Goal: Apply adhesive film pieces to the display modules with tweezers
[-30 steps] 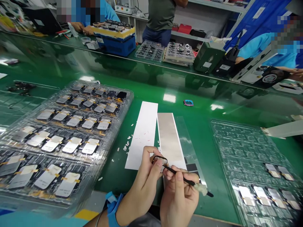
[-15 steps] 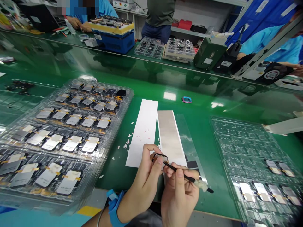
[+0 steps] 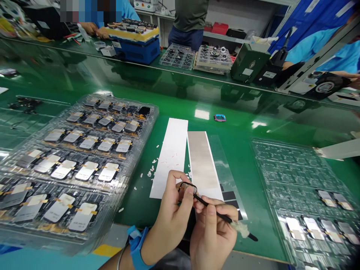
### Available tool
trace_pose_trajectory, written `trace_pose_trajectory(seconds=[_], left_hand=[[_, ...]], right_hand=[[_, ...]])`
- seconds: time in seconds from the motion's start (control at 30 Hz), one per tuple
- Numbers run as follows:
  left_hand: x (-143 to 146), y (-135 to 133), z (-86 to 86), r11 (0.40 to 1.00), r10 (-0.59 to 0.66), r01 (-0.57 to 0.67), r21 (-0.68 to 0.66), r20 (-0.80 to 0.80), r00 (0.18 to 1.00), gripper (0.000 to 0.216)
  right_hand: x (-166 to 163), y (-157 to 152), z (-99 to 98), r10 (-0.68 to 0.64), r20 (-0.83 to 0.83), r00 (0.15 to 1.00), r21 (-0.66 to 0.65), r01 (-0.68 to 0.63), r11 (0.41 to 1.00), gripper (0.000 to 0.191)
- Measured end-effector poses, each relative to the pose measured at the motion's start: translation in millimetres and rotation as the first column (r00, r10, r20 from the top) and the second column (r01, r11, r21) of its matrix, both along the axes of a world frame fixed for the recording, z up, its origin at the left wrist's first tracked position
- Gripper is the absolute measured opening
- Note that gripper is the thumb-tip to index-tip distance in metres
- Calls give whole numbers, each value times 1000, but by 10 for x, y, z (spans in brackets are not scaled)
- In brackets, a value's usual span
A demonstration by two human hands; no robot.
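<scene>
My left hand (image 3: pixel 171 213) is closed around a small piece with a thin black rounded rim (image 3: pixel 184 183), apparently a watch screen or frame, held upright between thumb and fingers. In my right hand (image 3: pixel 212 234) a slim black pen-like tool (image 3: pixel 223 217) is pinched, its tip at the rim's lower right corner. A whitish wad (image 3: pixel 240 228) is wrapped near the tool's back end. Beneath and beyond the hands lie a white paper strip (image 3: pixel 171 150) and a greyish-beige strip (image 3: pixel 201 157), with a clear sheet (image 3: pixel 221 161) bearing black rectangles on the right.
A clear tray (image 3: pixel 153 108) with several watch screens stands left; another clear tray (image 3: pixel 270 165) holds several at right. White scraps (image 3: pixel 150 172) dot the green table (image 3: pixel 239 150). A bluish-purple watch frame (image 3: pixel 219 118) lies farther back. Co-workers sit or stand beyond the raised shelf (image 3: pixel 92 56).
Both hands keep their grips. The rimmed piece has shifted slightly left and tilted a little, and the tool's back end now sits slightly lower and farther right.
</scene>
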State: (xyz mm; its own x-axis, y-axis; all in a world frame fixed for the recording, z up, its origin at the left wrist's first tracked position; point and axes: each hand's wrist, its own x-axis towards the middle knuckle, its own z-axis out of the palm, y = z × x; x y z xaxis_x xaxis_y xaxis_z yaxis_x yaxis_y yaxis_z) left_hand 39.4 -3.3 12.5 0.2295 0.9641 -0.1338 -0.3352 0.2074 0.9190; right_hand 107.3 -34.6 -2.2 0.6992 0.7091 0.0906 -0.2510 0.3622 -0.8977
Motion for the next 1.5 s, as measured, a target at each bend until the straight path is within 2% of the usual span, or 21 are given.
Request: trace_pose_trajectory(seconds=[0.4,0.67,0.83,0.9,1.0,1.1,1.2,1.3,1.5], left_hand=[[6,18,37,995,28,-15,98,-131,991,8],[-11,16,58,1000,-2,2,-4,-28,1000,15],[-60,97,114,984,170,-167,67,-41,985,16],[-82,101,100,985,143,-136,109,-54,988,15],[-106,69,59,986,34,-28,163,-37,999,12],[-123,40,42,986,-15,20,167,-30,999,13],[-130,41,35,989,-55,67,132,-91,994,16],[-117,55,7,987,-30,55,153,-161,987,19],[-96,33,-9,981,-55,72,183,-99,994,17]], right_hand=[[-17,-16,-33,-55,80,995,-10,56,998,16],[-23,-5,-40,3,54,999,19,-4,1000,14],[112,-65,-9,125,83,989,67,-131,989,10],[262,-54,42,102,131,986,86,-114,990,10],[503,21,128,-34,211,977,150,2,989,10],[649,107,164,-120,267,956,176,74,982,11],[681,141,146,-132,284,950,174,84,981,12],[660,132,119,-129,302,945,178,77,981,13],[638,120,108,-123,319,940,173,70,982,14]])
